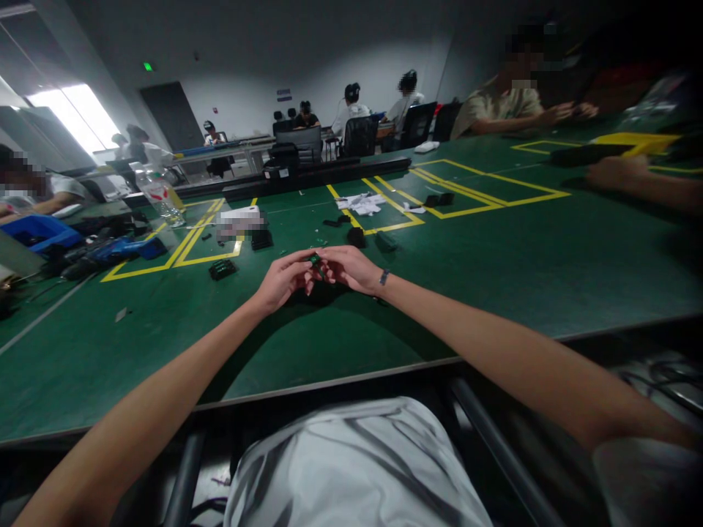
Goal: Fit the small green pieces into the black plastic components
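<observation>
Just above the green table, my two hands meet with fingertips together around a small green piece that looks like a circuit board [315, 259]. My left hand [284, 279] pinches it from the left side. From the right, the fingers of my right hand [350, 266] close on the same piece; a dark band circles that wrist. Most of the piece is covered by my fingers, so its full shape cannot be made out. A black part with green inside [222, 269] lies left of my hands, and a round black piece [356, 236] sits just behind them.
Yellow tape marks rectangles on the green table [494, 271]. Farther back are white scraps [362, 203], a white box [239, 219], a plastic bottle [159, 194] and dark parts. A blue-black power tool [118, 251] and blue bin [41, 233] stand left. Co-workers sit around; one's forearm [642, 183] reaches in at right.
</observation>
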Demonstrator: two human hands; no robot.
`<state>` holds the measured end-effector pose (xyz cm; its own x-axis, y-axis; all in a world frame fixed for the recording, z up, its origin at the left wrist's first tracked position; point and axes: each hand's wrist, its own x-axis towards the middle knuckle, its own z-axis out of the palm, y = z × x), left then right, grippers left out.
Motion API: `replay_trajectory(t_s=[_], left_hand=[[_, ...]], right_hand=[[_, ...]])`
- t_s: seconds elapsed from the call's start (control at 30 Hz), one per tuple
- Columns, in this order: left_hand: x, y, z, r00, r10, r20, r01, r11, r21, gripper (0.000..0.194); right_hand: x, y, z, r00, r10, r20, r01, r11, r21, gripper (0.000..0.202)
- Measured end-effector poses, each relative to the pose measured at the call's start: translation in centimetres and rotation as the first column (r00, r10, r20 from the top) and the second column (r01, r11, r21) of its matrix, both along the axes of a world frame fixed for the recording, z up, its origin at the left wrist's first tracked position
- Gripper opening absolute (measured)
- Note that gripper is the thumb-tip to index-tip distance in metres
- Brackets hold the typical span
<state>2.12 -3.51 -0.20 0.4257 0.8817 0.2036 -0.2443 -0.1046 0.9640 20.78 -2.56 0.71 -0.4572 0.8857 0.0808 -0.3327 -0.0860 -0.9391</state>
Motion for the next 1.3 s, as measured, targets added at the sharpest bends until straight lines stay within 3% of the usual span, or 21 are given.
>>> replay_trajectory(t_s=[1.3], left_hand=[[-0.24, -0.20, -0.24, 0.998, -0.037, -0.049, 0.037, 0.999, -0.012, 0.045]], right_hand=[[0.55, 0.32, -0.31, 0.999, 0.010, 0.052, -0.014, 0.998, 0.068, 0.032]])
